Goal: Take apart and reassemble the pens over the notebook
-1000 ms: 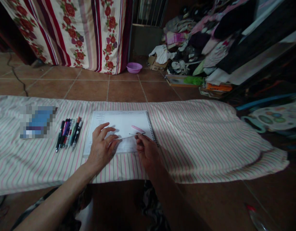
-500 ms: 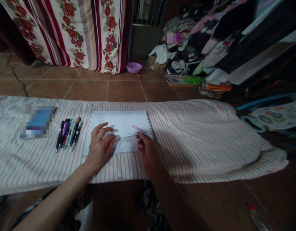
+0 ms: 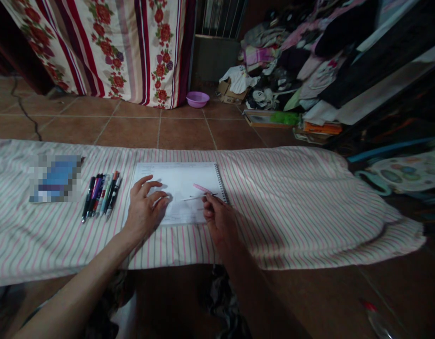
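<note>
Pinching a thin rod (image 3: 196, 197), which looks like a pen refill, the fingers (image 3: 207, 203) of the right hand (image 3: 220, 221) are closed narrowly around it. They grip near its right end, so most of its length points left, low over the page. The left hand (image 3: 143, 212) lies open with its fingers spread flat on the left half of the spiral notebook (image 3: 182, 175), holding nothing.

A rod this slim will probably roll or bend under a hard squeeze. A light pinch close to the working end, with the heel of the right hand resting on the paper, should give the steadiest control. The notebook lies on a striped cloth (image 3: 291, 202) spread over the tiled floor (image 3: 182, 134). That soft base may let it shift, so the flat left palm is well placed as a weight and is best pressed straight down.

A pink pen (image 3: 202, 189) lies on the page just beyond the right fingertips, close enough to get nudged. Further left on the cloth, well apart from the hands, sits a row of pens (image 3: 100, 195).
</note>
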`<move>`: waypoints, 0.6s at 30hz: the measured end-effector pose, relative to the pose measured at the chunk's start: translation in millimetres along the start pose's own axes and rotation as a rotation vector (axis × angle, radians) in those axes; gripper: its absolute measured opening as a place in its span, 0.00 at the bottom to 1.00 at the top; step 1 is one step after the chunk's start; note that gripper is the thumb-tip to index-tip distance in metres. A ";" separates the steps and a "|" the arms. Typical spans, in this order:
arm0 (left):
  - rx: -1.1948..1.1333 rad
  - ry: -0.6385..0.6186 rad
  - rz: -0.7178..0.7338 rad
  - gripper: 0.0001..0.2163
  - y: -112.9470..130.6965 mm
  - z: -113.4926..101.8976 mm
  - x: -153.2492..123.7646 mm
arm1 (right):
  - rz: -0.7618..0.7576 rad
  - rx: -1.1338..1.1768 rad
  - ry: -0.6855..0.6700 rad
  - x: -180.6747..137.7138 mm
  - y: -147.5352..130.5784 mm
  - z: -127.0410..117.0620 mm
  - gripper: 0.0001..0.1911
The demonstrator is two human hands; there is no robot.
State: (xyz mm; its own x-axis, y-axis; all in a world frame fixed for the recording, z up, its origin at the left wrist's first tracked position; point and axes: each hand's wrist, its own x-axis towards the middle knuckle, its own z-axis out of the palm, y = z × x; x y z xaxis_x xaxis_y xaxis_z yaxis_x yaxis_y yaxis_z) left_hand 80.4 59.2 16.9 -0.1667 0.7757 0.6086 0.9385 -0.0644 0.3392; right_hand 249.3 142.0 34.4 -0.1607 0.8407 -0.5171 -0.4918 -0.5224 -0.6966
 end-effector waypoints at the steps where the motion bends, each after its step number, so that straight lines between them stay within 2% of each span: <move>1: 0.005 -0.010 -0.007 0.05 -1.7 1.7 0.7 | 0.003 -0.008 0.010 -0.5 0.4 0.2 0.03; 5: 0.026 -0.053 -0.041 0.05 -6.9 9.2 3.1 | 0.010 -0.068 0.049 -3.5 2.9 -0.4 0.03; 18: 0.012 -0.106 -0.054 0.04 -20.5 25.2 10.9 | 0.021 -0.106 0.002 -5.6 5.7 -2.8 0.02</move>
State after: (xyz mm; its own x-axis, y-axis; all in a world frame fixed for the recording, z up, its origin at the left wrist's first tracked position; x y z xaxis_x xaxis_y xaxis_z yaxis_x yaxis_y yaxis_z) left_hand 67.0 84.7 -1.5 -0.1847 0.8401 0.5100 0.9327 -0.0137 0.3603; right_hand 249.8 133.9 32.0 -0.1680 0.8294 -0.5329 -0.3948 -0.5519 -0.7345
